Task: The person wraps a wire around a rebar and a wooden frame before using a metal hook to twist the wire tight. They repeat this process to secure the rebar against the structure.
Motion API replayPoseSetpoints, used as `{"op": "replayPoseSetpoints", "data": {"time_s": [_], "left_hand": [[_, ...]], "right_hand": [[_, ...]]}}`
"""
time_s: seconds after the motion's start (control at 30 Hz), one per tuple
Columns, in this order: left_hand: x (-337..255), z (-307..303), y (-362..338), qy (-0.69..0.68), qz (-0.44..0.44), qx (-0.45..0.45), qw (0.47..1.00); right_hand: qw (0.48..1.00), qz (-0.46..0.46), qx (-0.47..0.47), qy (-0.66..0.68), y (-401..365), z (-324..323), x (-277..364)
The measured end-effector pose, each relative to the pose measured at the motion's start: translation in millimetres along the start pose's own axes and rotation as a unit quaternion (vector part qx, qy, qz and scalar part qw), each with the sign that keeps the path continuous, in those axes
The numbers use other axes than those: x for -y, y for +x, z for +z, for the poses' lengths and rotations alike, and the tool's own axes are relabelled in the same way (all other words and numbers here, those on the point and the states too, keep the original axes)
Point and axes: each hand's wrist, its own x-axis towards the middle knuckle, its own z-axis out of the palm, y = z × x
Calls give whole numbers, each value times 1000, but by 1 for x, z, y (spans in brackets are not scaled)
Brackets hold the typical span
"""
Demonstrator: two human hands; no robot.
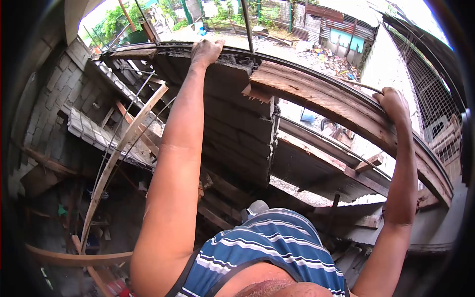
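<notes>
My left hand (208, 52) is closed over a long dark steel bar (175, 44) at the top of a rough concrete edge (232, 61). Both my arms reach up and forward, spread wide. At the right, the fingers of my right hand (394, 103) are curled round the end of a thin brownish rod (363, 86), beside the long dark bars. Below that hand runs a thick wooden beam (316, 89), splintered at its left end. The undersides of the fingers on both hands are hidden.
An upright rod (246, 24) rises between my hands. Thin wooden strips (118, 148) and wires stand at the left, near a block wall (59, 89). Planks lie in the dark space below. Beyond the beam are rubble (341, 62) and a rusty sheet fence (336, 17).
</notes>
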Motion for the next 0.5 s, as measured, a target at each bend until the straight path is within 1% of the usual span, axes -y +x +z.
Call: {"op": "replayPoseSetpoints", "data": {"time_s": [0.1,0.2,0.23,0.4,0.5], "left_hand": [[17,19,14,25,52,-36,998],[22,25,19,58,66,-29,996],[21,27,20,-37,38,-26,998],[19,22,14,-20,62,-31,997],[17,19,11,3,79,-30,996]], "right_hand": [[1000,7,-5,-6,-10,-9,12],[1000,18,7,-16,-10,-12,15],[1000,18,6,-20,-9,-11,14],[1000,23,12,-17,-8,-9,12],[1000,12,-8,-8,-7,-6,9]]}}
